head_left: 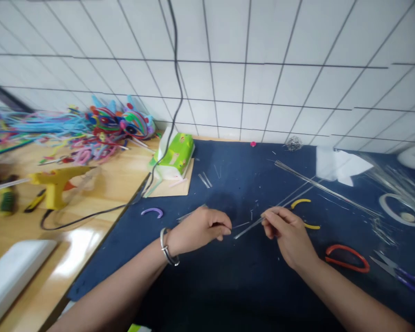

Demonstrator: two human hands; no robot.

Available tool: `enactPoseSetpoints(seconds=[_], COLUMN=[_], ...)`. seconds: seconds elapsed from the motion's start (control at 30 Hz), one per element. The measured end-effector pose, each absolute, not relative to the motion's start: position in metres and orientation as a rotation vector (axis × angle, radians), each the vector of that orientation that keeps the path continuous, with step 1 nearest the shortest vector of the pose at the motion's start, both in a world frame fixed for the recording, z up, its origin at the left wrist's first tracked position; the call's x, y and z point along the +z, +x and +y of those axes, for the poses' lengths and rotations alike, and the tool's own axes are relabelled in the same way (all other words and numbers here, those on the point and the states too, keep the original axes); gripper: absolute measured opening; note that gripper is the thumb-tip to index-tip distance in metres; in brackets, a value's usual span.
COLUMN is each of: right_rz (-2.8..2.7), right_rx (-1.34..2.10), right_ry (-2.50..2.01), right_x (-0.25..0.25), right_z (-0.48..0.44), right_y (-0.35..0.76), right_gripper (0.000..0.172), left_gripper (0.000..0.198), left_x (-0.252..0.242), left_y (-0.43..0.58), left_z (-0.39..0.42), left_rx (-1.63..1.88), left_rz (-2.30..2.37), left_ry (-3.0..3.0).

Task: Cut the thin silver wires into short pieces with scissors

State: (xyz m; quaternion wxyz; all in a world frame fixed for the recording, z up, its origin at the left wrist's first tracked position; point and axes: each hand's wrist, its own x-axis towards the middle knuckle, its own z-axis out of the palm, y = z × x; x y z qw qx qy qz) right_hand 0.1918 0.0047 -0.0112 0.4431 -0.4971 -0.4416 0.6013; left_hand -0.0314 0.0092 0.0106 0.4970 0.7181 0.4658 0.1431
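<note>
Over the dark blue mat, my left hand [202, 228], with a silver bangle on its wrist, pinches a short thin wire [241, 225] that points right. Across from it, my right hand [286, 231] is closed on a few long thin wires [248, 229]; their near ends stick out toward my left hand and the rest runs up and right behind the fingers. Both hands are apart, with the wire ends close together between them. Small cut wire pieces [204, 180] lie beyond my left hand, and a purple curved piece [152, 211] lies left of it. Yellow curved pieces [300, 203] lie beside my right hand.
At right are a wire bundle [327, 188], a red curved piece [347, 258], scissors [397, 272] and a white ring [383, 203]. A green tissue pack [176, 154] stands behind. On the left are a yellow glue gun [55, 184], its black cord and colourful pipe cleaners [48, 124].
</note>
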Motion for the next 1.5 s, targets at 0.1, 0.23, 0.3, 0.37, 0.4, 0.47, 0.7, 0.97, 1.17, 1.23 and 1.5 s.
enactPoseSetpoints(seconds=[0.1, 0.23, 0.3, 0.37, 0.4, 0.47, 0.7, 0.97, 1.17, 1.23, 1.5], right_rz=[-1.115, -1.238, -1.256, -1.257, -1.261, -1.281, -1.333, -1.346, -1.352, -1.353, -1.374], right_rx=[1.516, 1.576, 1.587, 1.592, 1.596, 1.606, 1.609, 1.605, 1.602, 1.599, 1.575], right_ry=[-1.265, -1.330, -1.354, -1.363, -1.364, -1.360, -1.370, -1.371, -1.369, -1.367, -1.363], right_x=[-0.013, -0.019, -0.022, -0.024, -0.025, -0.026, -0.027, -0.025, -0.023, -0.023, -0.027], right_z=[0.004, 0.004, 0.005, 0.005, 0.006, 0.006, 0.007, 0.007, 0.007, 0.006, 0.005], right_y=[0.191, 0.189, 0.189, 0.188, 0.188, 0.188, 0.188, 0.188, 0.187, 0.187, 0.188], right_gripper=[0.016, 0.019, 0.020, 0.020, 0.020, 0.020, 0.021, 0.022, 0.023, 0.024, 0.023], left_gripper=[0.018, 0.019, 0.019, 0.020, 0.020, 0.021, 0.025, 0.025, 0.016, 0.015, 0.014], left_x=[0.029, 0.031, 0.024, 0.015, 0.012, 0.006, 0.007, 0.007, 0.001, 0.000, -0.002], left_y=[-0.061, -0.094, -0.102, -0.106, -0.107, -0.108, -0.108, -0.093, -0.085, -0.084, -0.082], left_z=[0.017, 0.020, 0.021, 0.022, 0.022, 0.023, 0.022, 0.021, 0.019, 0.019, 0.021], left_rx=[0.401, 0.227, 0.106, -0.009, -0.059, -0.128, -0.118, -0.120, -0.201, -0.212, -0.097], left_rz=[1.405, 1.717, 1.780, 1.832, 1.855, 1.880, 1.851, 1.865, 1.876, 1.889, 1.908], left_ry=[2.142, 2.305, 2.328, 2.338, 2.337, 2.333, 2.342, 2.377, 2.424, 2.402, 2.387])
